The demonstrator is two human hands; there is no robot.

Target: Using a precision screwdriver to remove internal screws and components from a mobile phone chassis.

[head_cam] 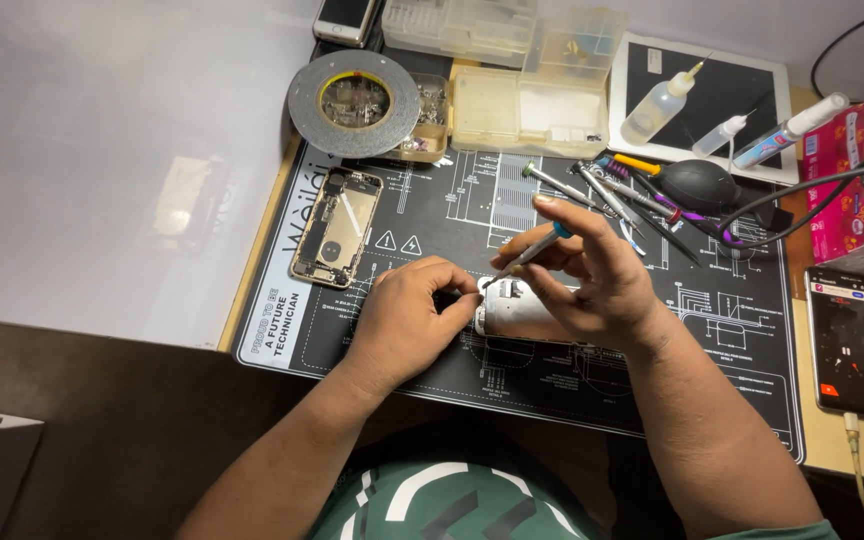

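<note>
At mat centre, left hand [407,310] is closed on the edge of the opened phone [517,310], pinning it flat so it can't slide. Right hand [592,275] pinches a blue-collared screwdriver [530,253], tip down at the phone's top end. Spare drivers [602,195] fan out just behind; stripped phone frame [337,227] lies left on the black work mat [712,350].

Black mat [572,375] with white line diagrams

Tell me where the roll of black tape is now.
In the head view, the roll of black tape lies at the top left edge of the black work mat, just above the opened phone body.
</note>
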